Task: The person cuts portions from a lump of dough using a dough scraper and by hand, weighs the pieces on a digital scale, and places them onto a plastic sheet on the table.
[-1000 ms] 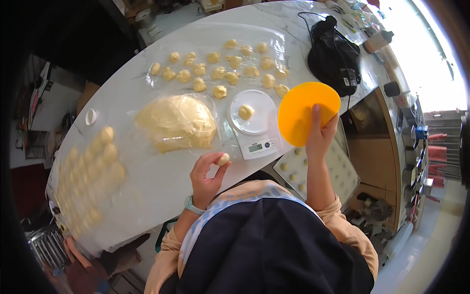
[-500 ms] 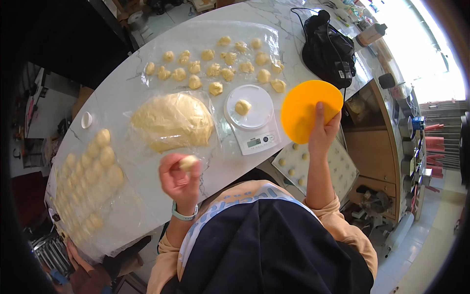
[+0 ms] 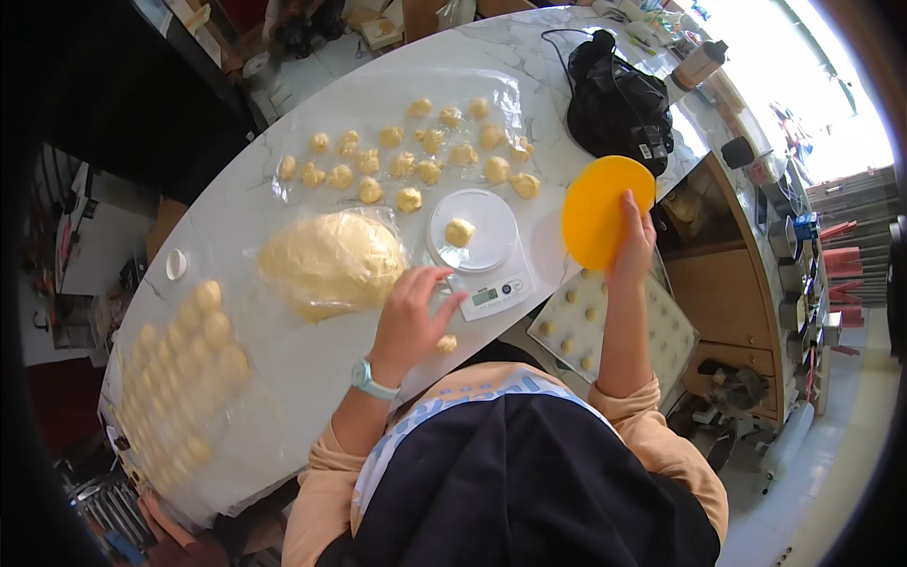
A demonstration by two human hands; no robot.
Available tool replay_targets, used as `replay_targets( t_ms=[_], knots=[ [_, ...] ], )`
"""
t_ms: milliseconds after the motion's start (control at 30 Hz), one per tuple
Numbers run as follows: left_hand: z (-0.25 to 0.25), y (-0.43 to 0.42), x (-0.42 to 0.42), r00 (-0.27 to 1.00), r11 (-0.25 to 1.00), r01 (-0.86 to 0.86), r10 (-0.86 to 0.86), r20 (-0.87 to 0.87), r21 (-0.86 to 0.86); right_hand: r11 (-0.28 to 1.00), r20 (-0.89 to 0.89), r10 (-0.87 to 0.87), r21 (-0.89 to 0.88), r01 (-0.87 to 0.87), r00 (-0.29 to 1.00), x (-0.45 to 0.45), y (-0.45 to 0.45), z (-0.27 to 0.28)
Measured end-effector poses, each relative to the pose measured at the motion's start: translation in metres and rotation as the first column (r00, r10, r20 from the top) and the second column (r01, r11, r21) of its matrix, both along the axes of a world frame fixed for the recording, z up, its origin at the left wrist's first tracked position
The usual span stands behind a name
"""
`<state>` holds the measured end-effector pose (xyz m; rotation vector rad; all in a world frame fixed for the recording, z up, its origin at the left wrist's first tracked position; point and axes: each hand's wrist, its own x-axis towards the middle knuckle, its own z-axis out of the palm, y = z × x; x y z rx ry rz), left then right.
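Observation:
My left hand (image 3: 411, 317) is over the table beside the scale (image 3: 495, 297), fingers apart and holding nothing. A small dough piece (image 3: 447, 344) lies on the table just right of its wrist side. On the scale's round plate rests a dough ball (image 3: 460, 232). The large dough mass (image 3: 333, 263), under clear plastic, is behind and left of my left hand. My right hand (image 3: 632, 248) grips a round yellow scraper (image 3: 602, 210), held up to the right of the scale.
Several dough lumps (image 3: 409, 199) lie on plastic at the back, and smooth dough balls (image 3: 218, 329) under plastic at the left. A black bag (image 3: 619, 99) sits back right; a tray (image 3: 661, 326) of dough pieces is below the table edge. Another person's hands (image 3: 156, 510) show lower left.
My left hand has moved toward the scale and let go of the small dough piece, now on the table. My right hand still holds the scraper, which is turned more edge-on.

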<state>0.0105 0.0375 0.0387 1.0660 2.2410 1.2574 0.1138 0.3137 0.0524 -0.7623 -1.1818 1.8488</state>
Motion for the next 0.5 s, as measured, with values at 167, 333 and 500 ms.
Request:
replay_targets(
  t_ms=[167, 333, 500],
  knots=[
    [-0.013, 0.059, -0.034, 0.94, 0.999, 0.012, -0.001, -0.341, 0.031, 0.912, -0.028, 0.264, -0.317, -0.259, 0.964, -0.048, 0.024, -0.015],
    [-0.008, 0.077, -0.065, 0.989, 0.992, 0.12, -0.123, -0.087, -0.035, 0.865, 0.049, 0.382, -0.372, -0.338, 0.923, -0.132, 0.076, -0.024],
    [0.051, 0.106, -0.126, 0.996, 0.945, -0.082, 0.071, 0.045, 0.316, 0.839, 0.166, 0.534, -0.223, -0.496, 0.829, -0.201, 0.088, -0.054]
  ],
)
